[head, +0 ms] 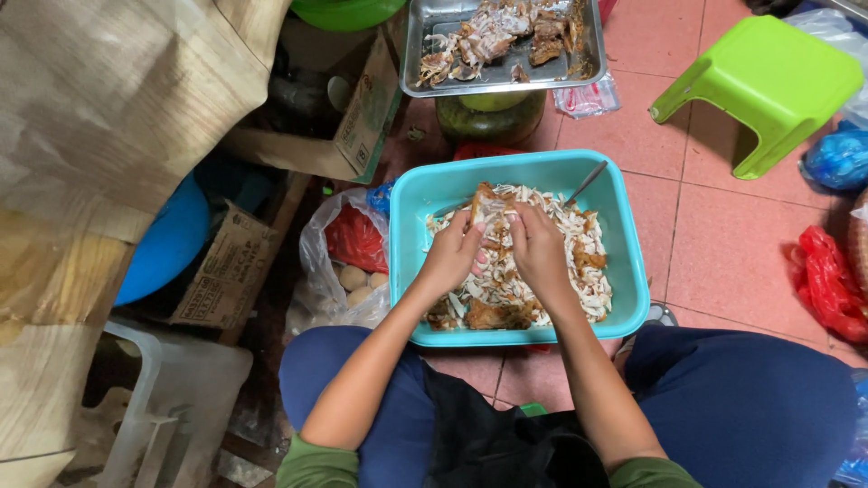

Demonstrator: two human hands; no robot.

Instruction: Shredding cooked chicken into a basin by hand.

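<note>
Hands: left hand (449, 256) and right hand (536, 246) pinch soft, greasy, tearable meat piece (489, 211), at twelve o'clock in teal basin (628, 237).

metal tray (425, 54) top cut by edge; spoon (586, 183) bowl buried in meat; fingertips (495, 221) hidden

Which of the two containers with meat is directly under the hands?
The turquoise plastic basin, full of shredded meat; both hands work over it. The metal tray sits farther away, untouched.
</note>
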